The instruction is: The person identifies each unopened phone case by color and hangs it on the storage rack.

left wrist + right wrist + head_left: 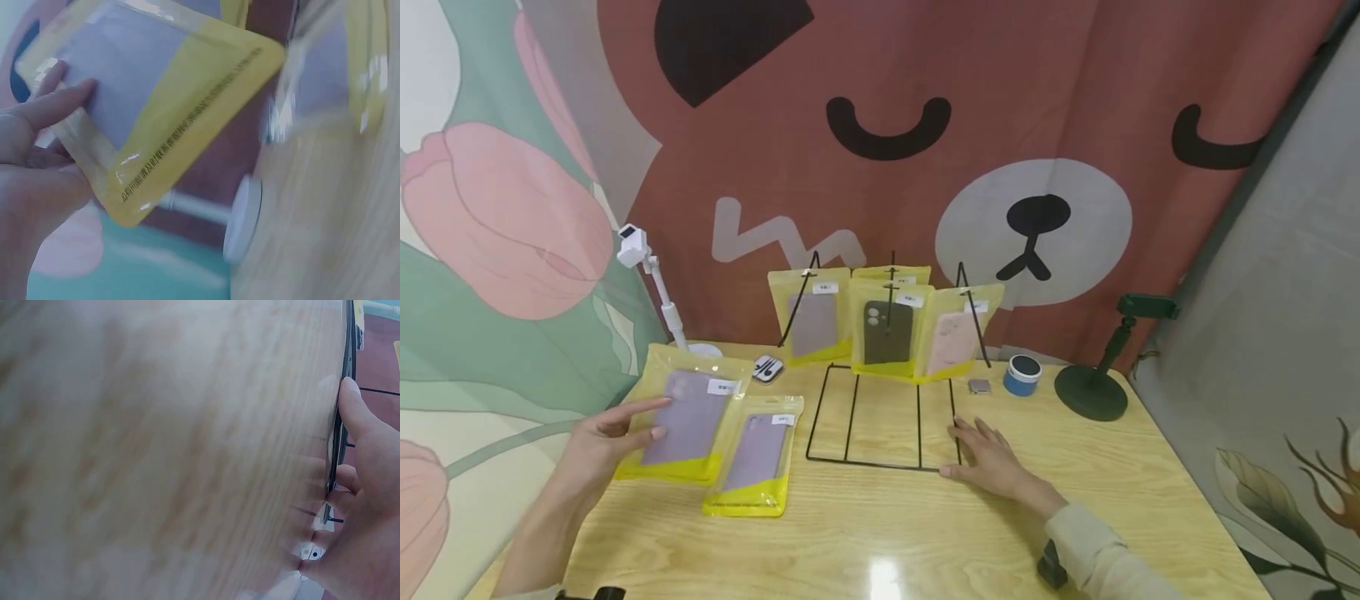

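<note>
Left hand: pinches the held package (683,421) at its left edge, thumb and fingers closed down to the film's thickness; hand (597,442) firmly engaged on one side only.
Held package: raised off the tabletop (880,525), left of the rack, its far side unsupported; the left-wrist view shows it tilted. In my judgement, slick film and a one-edge grip could let it twist or slip.
Lying package (755,454): flat on the wood, just beside the held one and untouched; a lowered or swung corner could shove it or catch its edge.
Wire rack (846,461): base flat on the tabletop, centre, prongs rising at the back. A sideways push at one corner could skid or turn the whole frame.
Hanging packages: grey-purple (812,325) at left, dark-cased (887,333) in the middle with another (891,273) behind it, pink-cased (953,342) at right. A jolt to the frame could set them swinging or sliding.
Right hand (992,458): fingers spread and relaxed, thumb and fingertips touching the base's near right corner; no full grasp seen. Light contact may not steady the frame against a knock.
Blue cylinder (1021,379): beyond the right hand, apart from it; low risk.
</note>
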`<action>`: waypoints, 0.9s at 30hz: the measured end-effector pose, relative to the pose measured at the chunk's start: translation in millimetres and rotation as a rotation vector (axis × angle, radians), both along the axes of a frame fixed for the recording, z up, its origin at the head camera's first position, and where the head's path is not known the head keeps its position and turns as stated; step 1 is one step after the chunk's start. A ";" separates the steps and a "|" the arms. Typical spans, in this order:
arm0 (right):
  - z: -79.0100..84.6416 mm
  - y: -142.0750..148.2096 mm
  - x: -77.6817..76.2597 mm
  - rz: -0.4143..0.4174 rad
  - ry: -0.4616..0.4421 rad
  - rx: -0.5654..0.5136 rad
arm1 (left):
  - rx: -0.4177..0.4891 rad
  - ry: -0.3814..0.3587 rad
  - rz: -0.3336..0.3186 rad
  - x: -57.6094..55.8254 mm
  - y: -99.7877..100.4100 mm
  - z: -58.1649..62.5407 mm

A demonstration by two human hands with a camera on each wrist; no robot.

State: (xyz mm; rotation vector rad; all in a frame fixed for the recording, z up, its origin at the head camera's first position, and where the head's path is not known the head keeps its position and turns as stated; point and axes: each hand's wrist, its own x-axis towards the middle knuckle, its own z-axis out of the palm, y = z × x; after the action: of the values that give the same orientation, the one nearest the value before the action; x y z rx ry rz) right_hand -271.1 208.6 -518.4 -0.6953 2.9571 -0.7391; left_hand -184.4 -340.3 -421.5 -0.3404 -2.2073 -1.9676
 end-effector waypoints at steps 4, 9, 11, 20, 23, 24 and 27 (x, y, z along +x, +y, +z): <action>-1.5 1.0 -0.3 0.002 -0.005 0.001 | 0.155 0.118 -0.041 -0.5 37.6 5.4; -3.7 1.7 -0.5 0.002 -0.006 0.002 | 0.216 0.106 -0.070 -8.0 77.0 4.2; -4.0 1.4 -0.3 0.004 -0.009 -0.005 | 0.223 0.096 -0.093 -10.8 87.3 2.2; -3.9 1.4 -1.2 0.003 -0.008 0.008 | 0.281 0.058 -0.099 -21.1 110.0 -4.8; -2.6 1.4 -2.3 0.005 -0.002 0.007 | 0.282 0.042 -0.086 -24.2 112.7 -4.6; -2.1 1.3 -2.2 0.005 -0.001 0.007 | 0.279 0.033 -0.079 -25.1 113.6 -4.4; -1.8 1.6 -1.6 0.003 -0.002 0.008 | 0.270 -0.005 -0.059 -27.9 115.4 -3.2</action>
State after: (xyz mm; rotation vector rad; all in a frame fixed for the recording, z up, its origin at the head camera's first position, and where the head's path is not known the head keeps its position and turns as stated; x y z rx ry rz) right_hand -272.7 210.1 -520.2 -0.6974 2.9546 -0.7264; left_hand -212.3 -224.8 -424.7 -0.3645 -1.9197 -2.2630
